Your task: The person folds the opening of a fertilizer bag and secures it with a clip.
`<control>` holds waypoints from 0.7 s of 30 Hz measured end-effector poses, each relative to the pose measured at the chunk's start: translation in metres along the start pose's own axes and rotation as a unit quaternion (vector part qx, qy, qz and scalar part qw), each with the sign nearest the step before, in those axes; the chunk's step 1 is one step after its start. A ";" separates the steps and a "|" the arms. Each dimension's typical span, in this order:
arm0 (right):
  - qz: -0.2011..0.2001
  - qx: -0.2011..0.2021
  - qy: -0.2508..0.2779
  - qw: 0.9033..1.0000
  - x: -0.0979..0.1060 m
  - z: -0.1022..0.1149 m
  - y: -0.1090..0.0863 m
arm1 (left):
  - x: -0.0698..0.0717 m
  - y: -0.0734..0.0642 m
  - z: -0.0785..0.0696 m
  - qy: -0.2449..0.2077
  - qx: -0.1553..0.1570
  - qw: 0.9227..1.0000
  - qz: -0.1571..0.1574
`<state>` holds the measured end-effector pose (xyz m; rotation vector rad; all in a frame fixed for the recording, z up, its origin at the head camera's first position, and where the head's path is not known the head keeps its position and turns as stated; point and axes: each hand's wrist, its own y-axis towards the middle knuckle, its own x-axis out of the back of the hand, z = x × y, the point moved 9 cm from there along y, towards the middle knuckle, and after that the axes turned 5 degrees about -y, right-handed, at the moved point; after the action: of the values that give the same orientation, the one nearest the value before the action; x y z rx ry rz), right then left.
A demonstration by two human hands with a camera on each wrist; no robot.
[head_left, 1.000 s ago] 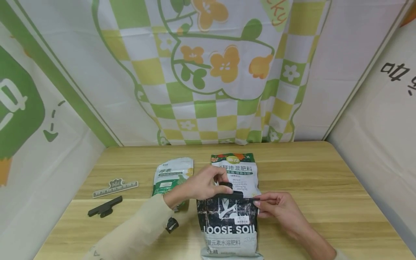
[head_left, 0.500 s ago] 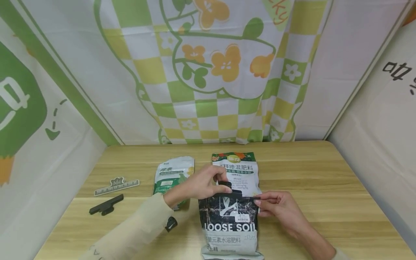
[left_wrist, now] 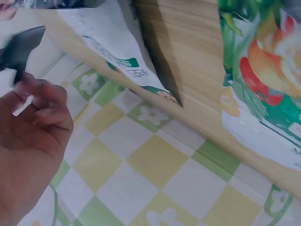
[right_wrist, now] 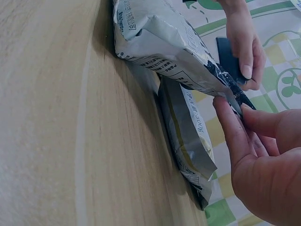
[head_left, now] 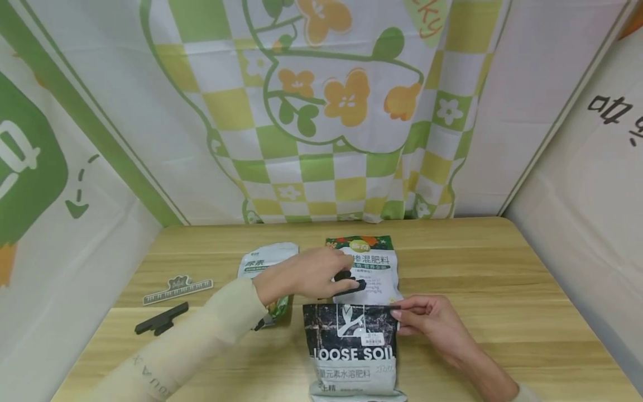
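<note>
A black and grey bag (head_left: pixel 354 357) labelled "LOOSE SOIL" stands upright near the table's front edge in the head view. My right hand (head_left: pixel 439 326) pinches its top right corner between thumb and fingers, as the right wrist view also shows. Just beyond the bag's top edge, my left hand (head_left: pixel 311 273) grips a black bag clip (head_left: pixel 351 286), held apart from the bag. That clip (left_wrist: pixel 24 44) looks blurred in the left wrist view. Behind it is a white fertilizer bag (head_left: pixel 374 271) with a green top, partly hidden by the left hand.
A white and green pouch (head_left: pixel 268 257) stands left of centre, partly behind the left arm. Farther left on the wooden table (head_left: pixel 502 279) lie a piano-patterned clip (head_left: pixel 178 290) and a black clip (head_left: pixel 162 319). A small black clip (head_left: pixel 259 324) shows beside the left sleeve.
The black bag clip has come away from the bag's top edge, moving up and back with my left hand. My right hand keeps its pinch on the corner.
</note>
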<state>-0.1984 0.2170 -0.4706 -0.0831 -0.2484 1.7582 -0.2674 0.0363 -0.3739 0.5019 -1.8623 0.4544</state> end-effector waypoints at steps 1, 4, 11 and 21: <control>0.001 0.000 -0.001 1.000 0.000 0.000 0.000 | 0.000 0.001 0.000 0.005 -0.005 1.000 0.005; 0.002 0.005 -0.005 1.000 0.001 0.002 0.000 | 0.001 0.004 0.003 0.000 -0.007 1.000 0.002; 0.010 0.008 -0.007 1.000 -0.002 0.001 0.000 | 0.000 0.005 0.014 -0.035 -0.005 0.999 -0.029; 0.010 0.007 -0.003 1.000 -0.001 0.001 0.000 | -0.002 -0.002 0.032 -0.188 0.027 0.979 -0.070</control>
<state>-0.1984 0.2161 -0.4695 -0.0713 -0.2396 1.7802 -0.2905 0.0174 -0.3859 0.7952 -2.1613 0.3308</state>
